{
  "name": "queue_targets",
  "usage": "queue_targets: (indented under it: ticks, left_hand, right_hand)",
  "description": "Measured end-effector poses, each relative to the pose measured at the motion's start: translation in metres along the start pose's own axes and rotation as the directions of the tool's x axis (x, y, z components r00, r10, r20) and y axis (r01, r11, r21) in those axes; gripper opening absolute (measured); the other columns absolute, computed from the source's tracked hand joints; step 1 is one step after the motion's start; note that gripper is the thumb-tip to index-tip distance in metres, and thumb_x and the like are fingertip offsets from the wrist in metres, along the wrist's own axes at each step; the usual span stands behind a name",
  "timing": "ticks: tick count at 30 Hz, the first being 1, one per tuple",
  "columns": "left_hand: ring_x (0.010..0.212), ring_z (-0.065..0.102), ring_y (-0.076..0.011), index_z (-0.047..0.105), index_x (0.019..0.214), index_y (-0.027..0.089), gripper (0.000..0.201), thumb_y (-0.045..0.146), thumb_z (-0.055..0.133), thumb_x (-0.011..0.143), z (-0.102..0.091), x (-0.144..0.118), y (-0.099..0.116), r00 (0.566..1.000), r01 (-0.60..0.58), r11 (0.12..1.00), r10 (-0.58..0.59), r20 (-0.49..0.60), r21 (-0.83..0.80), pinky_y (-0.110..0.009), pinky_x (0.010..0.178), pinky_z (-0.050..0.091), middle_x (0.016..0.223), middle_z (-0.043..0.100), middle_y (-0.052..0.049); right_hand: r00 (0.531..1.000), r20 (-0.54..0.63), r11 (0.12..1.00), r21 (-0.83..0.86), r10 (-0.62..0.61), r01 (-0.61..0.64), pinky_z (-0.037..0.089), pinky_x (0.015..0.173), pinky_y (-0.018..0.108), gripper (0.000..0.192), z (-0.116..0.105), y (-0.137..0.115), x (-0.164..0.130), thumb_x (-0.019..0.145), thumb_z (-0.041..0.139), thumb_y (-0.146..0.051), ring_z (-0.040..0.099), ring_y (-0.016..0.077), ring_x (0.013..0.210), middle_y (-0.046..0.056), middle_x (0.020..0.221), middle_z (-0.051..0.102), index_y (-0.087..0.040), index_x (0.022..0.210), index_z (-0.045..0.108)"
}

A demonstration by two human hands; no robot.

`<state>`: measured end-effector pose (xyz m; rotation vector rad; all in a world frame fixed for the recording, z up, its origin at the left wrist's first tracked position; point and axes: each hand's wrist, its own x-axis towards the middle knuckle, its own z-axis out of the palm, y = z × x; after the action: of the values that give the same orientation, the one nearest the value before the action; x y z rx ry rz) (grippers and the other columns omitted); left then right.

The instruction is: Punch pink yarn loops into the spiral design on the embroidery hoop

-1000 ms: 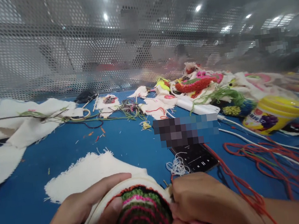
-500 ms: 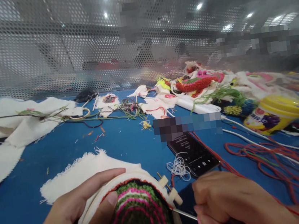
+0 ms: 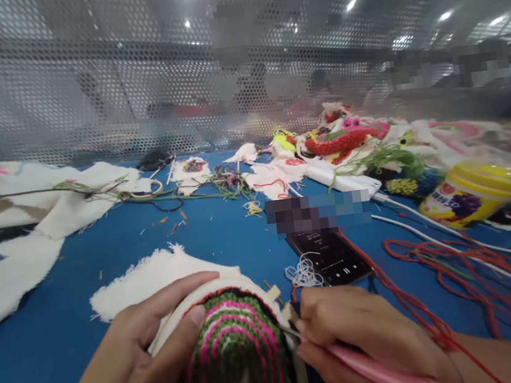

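My left hand [image 3: 158,346] grips the rim of a wooden embroidery hoop [image 3: 183,306], fingers behind and thumb on the stitched face. Stretched in it is cream cloth with punched loops [image 3: 238,355] in rings of green, pink and white, edged in black and orange-red. My right hand [image 3: 351,329] is closed round a punch needle with a pink handle [image 3: 375,372]. Its metal shaft [image 3: 291,332] points left at the hoop's right edge, close to the wooden screw clamp [image 3: 275,295]; whether the tip is in the cloth I cannot tell. Red yarn [image 3: 419,314] passes over my right wrist.
A phone [image 3: 339,262] lies beyond my right hand, with a tangle of white thread [image 3: 303,272] beside it. Further right are a yellow tub [image 3: 474,189], loose red yarn [image 3: 460,266] and white cables. Cloth scraps [image 3: 22,263] lie left; a white power strip [image 3: 342,179] is behind.
My right hand has moved left and up toward the hoop and turned, so the pink handle now shows. The hoop and my left hand appear slightly further right as the view shifts.
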<state>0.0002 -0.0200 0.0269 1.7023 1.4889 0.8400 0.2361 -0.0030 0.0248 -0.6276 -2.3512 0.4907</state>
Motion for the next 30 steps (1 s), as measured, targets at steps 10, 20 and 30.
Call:
queue_targets:
  ticks: [10, 20, 30]
  left_hand:
    - [0.077, 0.065, -0.0208, 0.057, 0.094, 0.017, 0.025, 0.039, 0.051, 0.083, 0.0, 0.005, 0.016, 0.989, 0.095, 0.922, -0.044, 0.143, -0.376, -0.029, 0.069, 0.052, 0.086, 0.07, -0.004]
    - [0.101, 0.061, -0.0225, 0.058, 0.114, 0.021, 0.04, 0.04, 0.06, 0.079, -0.007, 0.016, 0.014, 0.961, -0.005, 0.967, 0.075, 0.267, -0.254, -0.028, 0.086, 0.049, 0.11, 0.066, -0.004]
    - [0.108, 0.059, -0.0252, 0.068, 0.107, 0.03, 0.034, 0.043, 0.059, 0.077, -0.003, 0.015, 0.006, 0.983, -0.069, 0.992, 0.086, 0.164, -0.108, -0.032, 0.095, 0.045, 0.114, 0.066, 0.001]
  right_hand:
    - [0.999, 0.032, 1.0, -0.011, 0.019, -0.019, 0.037, 0.054, 0.022, 0.013, -0.008, -0.001, 0.011, 0.083, 0.05, -0.014, 0.045, 0.0109, 0.058, 0.002, 0.065, 0.054, -0.016, 0.07, 0.048]
    - [1.0, 0.003, 1.0, -0.016, 0.004, -0.004, 0.036, 0.053, 0.02, 0.014, -0.007, -0.004, 0.02, 0.08, 0.049, -0.014, 0.044, 0.0089, 0.054, -0.001, 0.062, 0.051, -0.019, 0.068, 0.042]
    - [0.988, -0.155, 0.999, -0.048, -0.006, -0.001, 0.027, 0.045, 0.024, 0.026, -0.01, -0.013, 0.003, 0.076, 0.041, -0.007, 0.035, 0.009, 0.046, -0.005, 0.049, 0.035, -0.021, 0.06, 0.026]
